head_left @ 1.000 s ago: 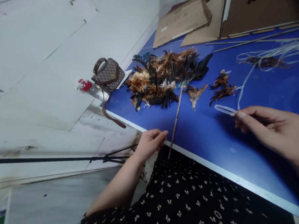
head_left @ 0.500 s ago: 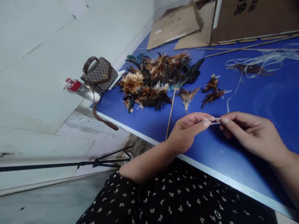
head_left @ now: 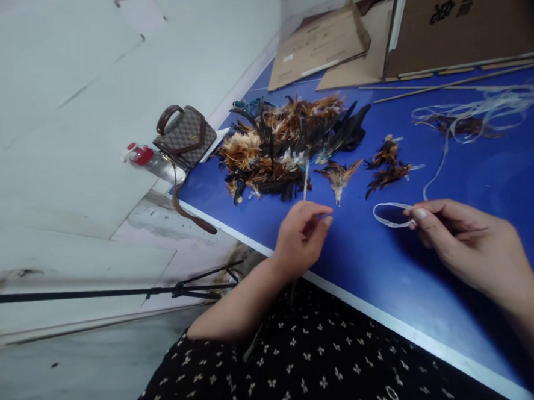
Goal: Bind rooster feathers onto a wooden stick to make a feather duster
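My right hand (head_left: 473, 245) pinches a loop of thin whitish plastic strip (head_left: 388, 224) between thumb and forefinger, above the blue table. A tail of the strip runs from these fingers back towards a loose tangle. My left hand (head_left: 299, 240) hangs near the table's front edge, thumb and forefinger a little apart with nothing seen between them. A thin stick (head_left: 306, 182) passes behind it; whether its hidden fingers touch the stick I cannot tell. Just beyond lies a small feather bundle (head_left: 338, 180), tips fanned outwards. Two darker bundles (head_left: 384, 152) with strip ends lie to its right.
A large feather heap (head_left: 285, 132) covers the table's left part. Behind are flattened cardboard (head_left: 316, 46), a brown carton (head_left: 468, 24) and long sticks (head_left: 459, 85). The tangled strip (head_left: 483, 111) lies at right. A handbag (head_left: 185, 132) and bottle (head_left: 149, 159) stand at the left edge.
My left hand has let go of the strip and moved left, its fingers parting. The strip now shows as a rounded loop in my right hand. The stick by my left hand looks steeper.
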### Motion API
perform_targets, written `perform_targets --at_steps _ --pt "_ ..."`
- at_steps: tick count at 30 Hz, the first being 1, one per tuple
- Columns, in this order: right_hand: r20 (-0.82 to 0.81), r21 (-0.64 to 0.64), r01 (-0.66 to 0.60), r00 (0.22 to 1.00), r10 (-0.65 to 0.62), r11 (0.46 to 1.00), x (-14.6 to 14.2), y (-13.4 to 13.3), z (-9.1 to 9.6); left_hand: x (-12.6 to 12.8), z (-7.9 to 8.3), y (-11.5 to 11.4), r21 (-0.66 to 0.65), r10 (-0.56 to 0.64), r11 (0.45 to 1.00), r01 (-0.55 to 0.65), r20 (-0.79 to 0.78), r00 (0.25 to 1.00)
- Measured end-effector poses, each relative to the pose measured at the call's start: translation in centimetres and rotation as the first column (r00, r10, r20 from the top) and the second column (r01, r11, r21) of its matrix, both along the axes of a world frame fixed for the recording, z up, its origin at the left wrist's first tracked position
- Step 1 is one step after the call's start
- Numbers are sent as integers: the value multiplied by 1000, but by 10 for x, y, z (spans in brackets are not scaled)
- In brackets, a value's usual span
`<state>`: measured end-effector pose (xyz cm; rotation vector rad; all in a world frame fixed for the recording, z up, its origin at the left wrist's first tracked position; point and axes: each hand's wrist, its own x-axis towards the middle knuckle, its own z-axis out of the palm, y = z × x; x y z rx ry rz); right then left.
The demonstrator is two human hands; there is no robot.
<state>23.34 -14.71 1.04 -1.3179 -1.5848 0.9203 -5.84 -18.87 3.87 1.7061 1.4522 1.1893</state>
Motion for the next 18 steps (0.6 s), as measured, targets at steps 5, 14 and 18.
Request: perform_targets --at_steps 5,14,18 --pt "29 13 43 999 -43 999 -1 2 -2 -51 -13 6 -189 60 968 -163 -457 888" --pt "-17 18 67 998 -67 998 -1 3 10 -24 -7 23 -372 -127 926 65 -144 981" --pt "-81 15 132 988 -130 991 4 4 11 -2 17 41 -485 -213 800 353 320 923"
